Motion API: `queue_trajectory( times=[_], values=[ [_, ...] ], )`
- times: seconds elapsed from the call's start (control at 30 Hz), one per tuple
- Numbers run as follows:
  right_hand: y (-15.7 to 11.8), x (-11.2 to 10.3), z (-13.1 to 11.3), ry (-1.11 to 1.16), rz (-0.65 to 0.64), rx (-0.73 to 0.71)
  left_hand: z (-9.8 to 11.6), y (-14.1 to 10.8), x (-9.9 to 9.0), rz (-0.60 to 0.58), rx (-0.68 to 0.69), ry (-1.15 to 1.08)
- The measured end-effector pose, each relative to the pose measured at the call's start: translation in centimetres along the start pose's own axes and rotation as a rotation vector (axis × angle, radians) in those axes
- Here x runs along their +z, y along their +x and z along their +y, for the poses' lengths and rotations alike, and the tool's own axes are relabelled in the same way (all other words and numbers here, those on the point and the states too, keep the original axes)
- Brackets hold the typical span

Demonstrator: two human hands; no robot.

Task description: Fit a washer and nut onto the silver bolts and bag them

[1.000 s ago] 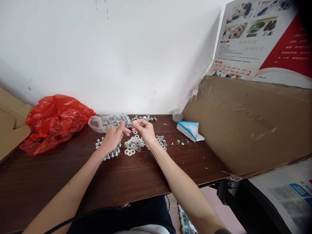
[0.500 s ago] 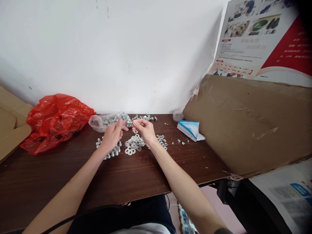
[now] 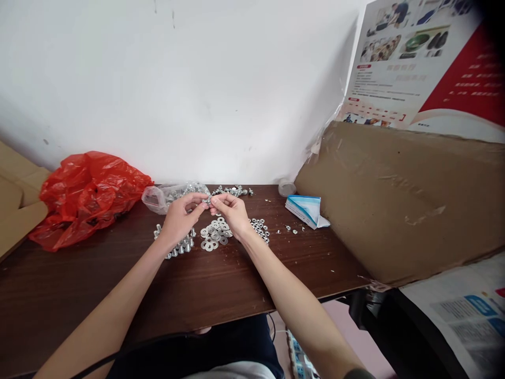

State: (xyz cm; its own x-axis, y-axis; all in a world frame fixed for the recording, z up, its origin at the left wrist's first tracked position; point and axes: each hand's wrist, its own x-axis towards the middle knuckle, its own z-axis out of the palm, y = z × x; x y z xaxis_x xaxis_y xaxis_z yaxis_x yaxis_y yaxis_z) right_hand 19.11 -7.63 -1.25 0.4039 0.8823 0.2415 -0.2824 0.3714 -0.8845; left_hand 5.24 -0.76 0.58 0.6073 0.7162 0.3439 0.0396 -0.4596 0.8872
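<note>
My left hand [image 3: 182,215] and my right hand [image 3: 232,211] meet above the brown table, fingertips together on a small metal bolt [image 3: 207,200]. Fingers partly cover it, and whether a washer or nut is on it is too small to tell. Several silver bolts [image 3: 182,247] stand beneath and beside my left hand. Flat round washers [image 3: 215,231] lie in a pile between my wrists. Small nuts [image 3: 260,229] are spread just right of my right hand. Behind the hands lies a row of small metal fasteners [image 3: 236,191].
A clear plastic bag [image 3: 158,199] of metal parts and a red plastic bag [image 3: 92,197] lie at the left. A round clear container [image 3: 286,188], a blue-white packet [image 3: 303,209] and a cardboard panel [image 3: 398,200] are at the right.
My left fingers, which were spread, have closed in on the small metal piece, and both hands' fingertips now meet on it. The view has shifted slightly.
</note>
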Motion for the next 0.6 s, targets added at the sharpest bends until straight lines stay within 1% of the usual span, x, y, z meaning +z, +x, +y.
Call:
queue_trajectory(
  times=[0.1,0.23,0.33,0.43,0.5,0.53,0.6],
  values=[
    [-0.1,0.1,-0.1,-0.021,-0.005,-0.014,-0.1,0.1,0.0,-0.006,0.025,0.062],
    [-0.2,0.3,-0.3,-0.047,-0.028,-0.085,0.5,-0.1,0.2,0.002,0.053,0.194],
    [-0.3,0.6,-0.3,-0.068,-0.043,-0.114,1.2,-0.3,0.2,0.042,0.099,0.338],
    [-0.5,1.0,-0.2,-0.092,-0.063,-0.135,1.5,-0.4,0.1,0.119,0.126,0.430],
    [-0.6,1.1,-0.3,-0.119,-0.075,-0.149,1.4,-0.4,0.2,0.169,0.106,0.430],
    [-0.6,1.1,-0.4,-0.133,-0.079,-0.155,1.4,-0.3,0.2,0.184,0.074,0.393],
    [-0.8,1.3,-0.6,-0.155,-0.085,-0.169,1.4,-0.2,0.4,0.184,-0.048,0.198]
  ],
)
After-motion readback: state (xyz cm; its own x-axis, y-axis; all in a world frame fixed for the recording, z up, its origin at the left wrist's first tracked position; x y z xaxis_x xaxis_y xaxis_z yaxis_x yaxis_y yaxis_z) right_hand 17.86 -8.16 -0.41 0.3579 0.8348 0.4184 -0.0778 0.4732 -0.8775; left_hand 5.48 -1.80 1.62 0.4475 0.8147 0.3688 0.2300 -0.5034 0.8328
